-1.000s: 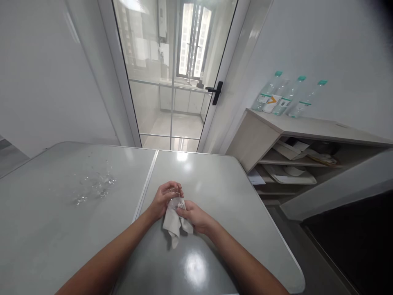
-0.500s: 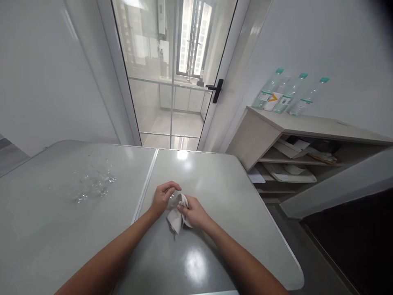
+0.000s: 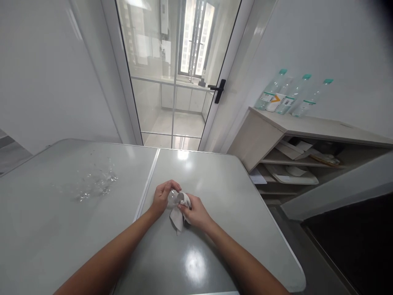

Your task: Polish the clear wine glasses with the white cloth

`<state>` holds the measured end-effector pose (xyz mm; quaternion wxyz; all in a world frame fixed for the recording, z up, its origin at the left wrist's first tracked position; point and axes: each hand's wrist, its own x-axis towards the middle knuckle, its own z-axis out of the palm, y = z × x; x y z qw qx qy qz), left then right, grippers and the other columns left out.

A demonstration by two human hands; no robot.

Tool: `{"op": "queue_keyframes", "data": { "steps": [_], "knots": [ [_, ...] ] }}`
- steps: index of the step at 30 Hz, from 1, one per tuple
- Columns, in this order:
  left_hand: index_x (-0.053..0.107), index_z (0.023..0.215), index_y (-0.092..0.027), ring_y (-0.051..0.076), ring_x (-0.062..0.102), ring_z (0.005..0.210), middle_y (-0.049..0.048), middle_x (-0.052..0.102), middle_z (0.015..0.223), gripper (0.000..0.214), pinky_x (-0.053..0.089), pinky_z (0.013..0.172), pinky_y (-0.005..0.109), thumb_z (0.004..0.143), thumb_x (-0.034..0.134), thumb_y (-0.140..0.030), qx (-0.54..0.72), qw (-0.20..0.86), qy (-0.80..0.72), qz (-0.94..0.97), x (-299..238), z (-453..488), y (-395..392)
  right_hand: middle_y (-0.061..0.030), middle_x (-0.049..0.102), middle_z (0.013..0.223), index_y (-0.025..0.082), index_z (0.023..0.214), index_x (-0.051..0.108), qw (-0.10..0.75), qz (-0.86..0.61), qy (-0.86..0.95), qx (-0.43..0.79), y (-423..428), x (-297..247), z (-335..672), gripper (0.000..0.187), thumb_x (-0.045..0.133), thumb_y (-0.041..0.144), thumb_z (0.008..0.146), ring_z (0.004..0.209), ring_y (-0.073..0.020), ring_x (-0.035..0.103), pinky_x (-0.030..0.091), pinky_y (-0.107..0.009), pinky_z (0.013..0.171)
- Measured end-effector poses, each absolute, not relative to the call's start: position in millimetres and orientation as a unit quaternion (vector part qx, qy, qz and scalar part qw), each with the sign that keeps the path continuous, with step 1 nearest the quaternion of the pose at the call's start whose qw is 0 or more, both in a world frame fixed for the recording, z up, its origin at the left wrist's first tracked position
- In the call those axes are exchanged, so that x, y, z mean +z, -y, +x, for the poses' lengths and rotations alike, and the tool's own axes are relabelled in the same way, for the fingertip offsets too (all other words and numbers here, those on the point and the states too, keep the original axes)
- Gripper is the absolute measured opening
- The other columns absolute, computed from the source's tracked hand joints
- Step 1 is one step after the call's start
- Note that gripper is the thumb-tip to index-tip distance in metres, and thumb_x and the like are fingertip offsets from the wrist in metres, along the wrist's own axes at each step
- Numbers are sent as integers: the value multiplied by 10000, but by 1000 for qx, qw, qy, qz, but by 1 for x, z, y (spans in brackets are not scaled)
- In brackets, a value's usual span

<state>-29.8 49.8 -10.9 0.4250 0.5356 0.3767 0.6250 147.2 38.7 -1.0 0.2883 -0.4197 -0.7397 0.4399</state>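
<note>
My left hand (image 3: 162, 197) is curled around a small clear, rounded glass-like piece (image 3: 172, 198) over the right part of the table. Its exact kind I cannot make out, as fingers and cloth hide part of it. In my right hand (image 3: 196, 211) is a pale grey-white cloth (image 3: 177, 219), pinched under the thumb and bunched against the clear piece. One corner of the cloth hangs down toward the tabletop.
On the left half of the grey table (image 3: 76, 241) lies a cluster of clear shiny pieces (image 3: 98, 184). A pale strip divides the tabletop. To the right stands an open shelf (image 3: 264, 135) with several plastic bottles (image 3: 287, 98) on top. A glass door (image 3: 153, 114) faces me.
My hands stay nearly in place, with the cloth shifted slightly and a little more of the clear piece showing. The whole view has moved a little.
</note>
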Motion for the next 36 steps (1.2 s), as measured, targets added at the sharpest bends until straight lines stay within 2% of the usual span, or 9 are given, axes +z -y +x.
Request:
{"op": "queue_keyframes", "data": {
  "steps": [6,9,12,15,19,23,27,31,36],
  "knots": [
    [691,769,-176,217,654,850,70,692,804,480,498,848,337,1040,452,-492,649,375,-419,512,-10,-26,-46,-81,638,862,185,944,568,229,-427,846,223,-31,6,146,208,551,79,766,792,-230,543,395,-339,781],
    [713,762,-164,204,647,764,77,702,789,485,502,756,324,1030,470,-488,633,398,-412,521,-14,-28,-46,-40,601,788,201,878,539,230,-424,769,418,-33,7,147,47,573,231,865,720,-197,520,398,-321,729],
    [721,740,-154,195,644,691,82,709,774,483,498,667,315,1016,491,-476,628,444,-391,505,-17,-30,-47,-20,571,750,196,836,532,197,-359,595,691,-37,6,151,362,652,537,859,666,-164,495,402,-295,663],
    [716,706,-154,194,646,670,79,706,752,482,500,641,311,1005,500,-465,644,450,-390,481,-16,-30,-49,-17,567,742,187,850,539,186,-325,522,766,-39,5,151,481,702,637,798,653,-155,493,411,-294,653],
    [725,707,-158,193,647,695,74,717,747,464,501,666,303,998,512,-451,645,402,-431,487,-15,-32,-49,-32,600,800,203,873,537,239,-390,735,499,-32,2,143,125,624,292,860,735,-185,512,406,-315,734],
    [729,719,-160,185,637,691,67,722,750,466,496,682,301,1009,494,-439,651,363,-458,484,-16,-33,-48,-75,622,855,194,869,530,229,-430,820,301,-26,2,138,145,586,99,775,809,-217,527,385,-347,789],
    [732,713,-153,188,638,675,76,718,746,460,486,660,302,1006,493,-416,646,402,-416,499,-17,-32,-47,-23,583,769,190,821,533,220,-390,655,608,-32,9,145,234,639,386,892,694,-161,502,384,-289,684],
    [726,698,-155,193,638,659,83,714,748,461,490,639,308,1003,488,-404,667,434,-380,471,-15,-30,-47,-11,566,726,170,830,566,193,-329,489,785,-37,13,149,496,760,621,763,630,-138,476,385,-273,629],
    [726,689,-164,198,645,708,78,716,743,451,500,685,310,997,508,-412,672,391,-413,474,-13,-31,-49,-32,612,799,184,869,575,231,-430,762,425,-28,8,142,79,633,226,834,739,-174,509,349,-279,707]
  ]
}}
